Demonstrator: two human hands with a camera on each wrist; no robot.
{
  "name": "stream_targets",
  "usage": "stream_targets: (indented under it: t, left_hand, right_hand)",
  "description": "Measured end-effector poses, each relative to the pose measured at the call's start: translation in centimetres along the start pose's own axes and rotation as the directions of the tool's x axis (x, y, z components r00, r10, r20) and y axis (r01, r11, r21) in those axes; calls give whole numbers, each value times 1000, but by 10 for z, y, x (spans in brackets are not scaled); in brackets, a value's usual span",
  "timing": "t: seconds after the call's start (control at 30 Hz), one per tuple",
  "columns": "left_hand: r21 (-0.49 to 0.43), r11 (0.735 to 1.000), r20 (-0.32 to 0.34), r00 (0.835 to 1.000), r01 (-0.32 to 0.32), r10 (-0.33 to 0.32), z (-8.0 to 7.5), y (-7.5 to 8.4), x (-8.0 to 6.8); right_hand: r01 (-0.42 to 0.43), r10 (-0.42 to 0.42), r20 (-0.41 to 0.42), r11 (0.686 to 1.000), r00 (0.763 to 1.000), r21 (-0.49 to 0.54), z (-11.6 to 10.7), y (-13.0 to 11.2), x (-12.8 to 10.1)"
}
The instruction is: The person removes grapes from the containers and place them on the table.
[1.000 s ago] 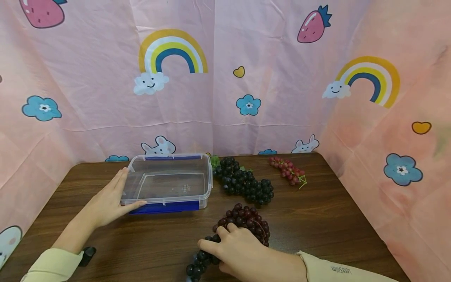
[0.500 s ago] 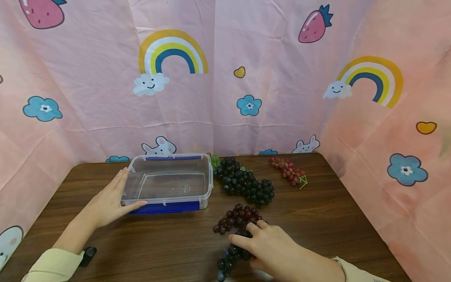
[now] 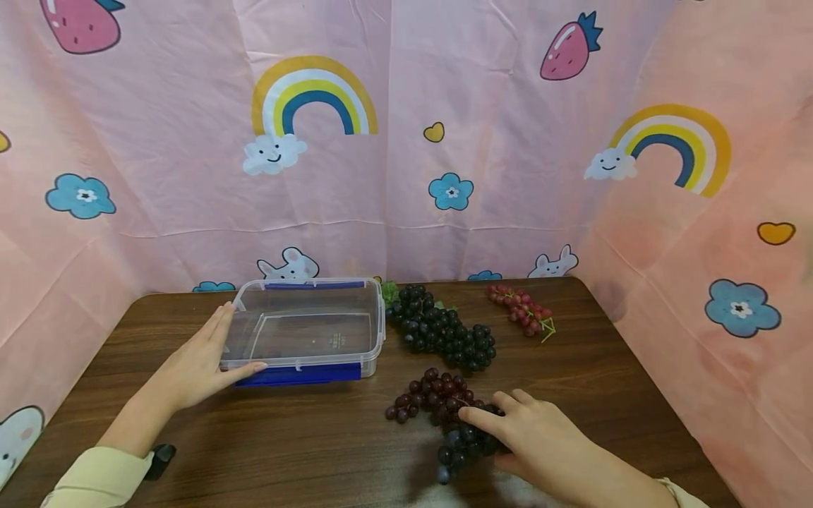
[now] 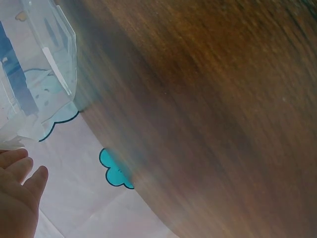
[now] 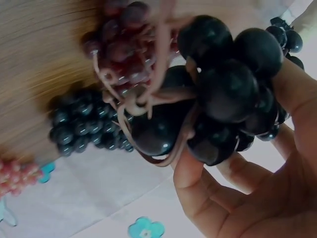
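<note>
My right hand (image 3: pixel 540 444) grips a bunch of black grapes (image 3: pixel 462 443) near the table's front edge; in the right wrist view its fingers (image 5: pixel 198 188) curl round the black grapes (image 5: pixel 223 84). A dark red bunch (image 3: pixel 432 394) lies just beyond, touching the held one. My left hand (image 3: pixel 200 360) rests with straight fingers against the left side of a clear plastic box (image 3: pixel 305 365), thumb along its front corner. The box has nothing in it and sits on a blue lid (image 3: pixel 298 374). In the left wrist view the box's wall (image 4: pixel 44 74) shows above the fingertips (image 4: pixel 22 173).
A larger black grape bunch (image 3: pixel 444 331) lies right of the box, and a small red bunch (image 3: pixel 521 308) sits near the back right. The brown wooden table (image 3: pixel 603 381) is walled by pink patterned cloth (image 3: pixel 444 106) on three sides. A small black object (image 3: pixel 159 460) lies by my left sleeve.
My right hand has carried the black grape bunch rightwards along the table's front, away from the dark red bunch's left side. The left hand and the box have stayed put.
</note>
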State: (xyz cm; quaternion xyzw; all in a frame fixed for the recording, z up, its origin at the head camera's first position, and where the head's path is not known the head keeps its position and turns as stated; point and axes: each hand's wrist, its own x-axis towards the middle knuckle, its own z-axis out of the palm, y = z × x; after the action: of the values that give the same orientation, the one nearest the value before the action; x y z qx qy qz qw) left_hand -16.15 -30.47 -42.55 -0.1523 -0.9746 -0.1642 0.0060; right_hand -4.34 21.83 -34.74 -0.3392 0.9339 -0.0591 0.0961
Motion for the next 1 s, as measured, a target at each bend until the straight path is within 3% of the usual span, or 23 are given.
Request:
stream_targets:
  t: [0.2, 0.4, 0.77, 1.0]
  left_hand:
    - [0, 1000, 0, 1000, 3, -3, 0, 0, 0]
    - [2, 1000, -1, 1000, -1, 1, -1, 1, 0]
    - [12, 1000, -6, 1000, -5, 5, -1, 0, 0]
    - [4, 1000, -8, 1000, -9, 9, 0, 0, 0]
  right_hand:
    - [-38, 36, -121, 999, 992, -15, 1, 17, -14]
    - [-145, 150, -140, 988, 979, 48, 1, 33, -23]
    - [-321, 334, -224, 942, 915, 93, 6, 77, -26]
    - [-404, 421, -227, 907, 878, 122, 15, 102, -24]
